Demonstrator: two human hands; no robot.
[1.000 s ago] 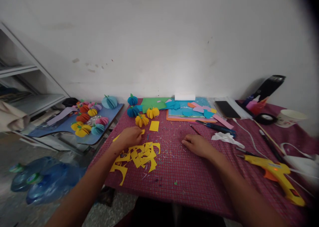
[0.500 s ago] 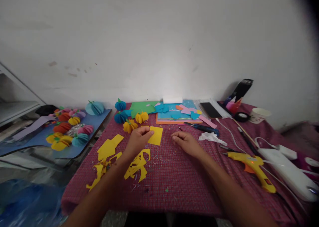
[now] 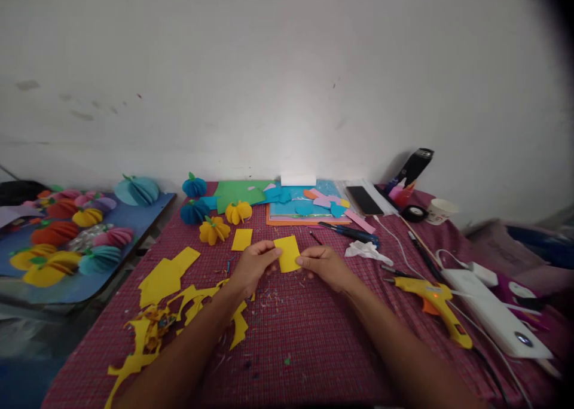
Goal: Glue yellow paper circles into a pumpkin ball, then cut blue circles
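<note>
Between my hands is a small rectangular piece of yellow paper, held above the cloth. The fingers of my left hand pinch its left edge. At its lower right edge, my right hand grips it between thumb and fingers. Another yellow paper rectangle lies flat just beyond my left hand. Larger yellow sheets rest to the left, and curved yellow offcuts are scattered around my left forearm, which hides some of them.
Yellow paper pumpkins and blue ones stand at the back left. More fill a blue side table. Stacked coloured sheets lie behind my hands. At right are a glue gun, crumpled tissue, phone and white power strip.
My right hand has moved in and taken hold of the yellow paper that my left hand held alone. A yellow rectangle now shows beyond my left hand. The camera has turned slightly right.
</note>
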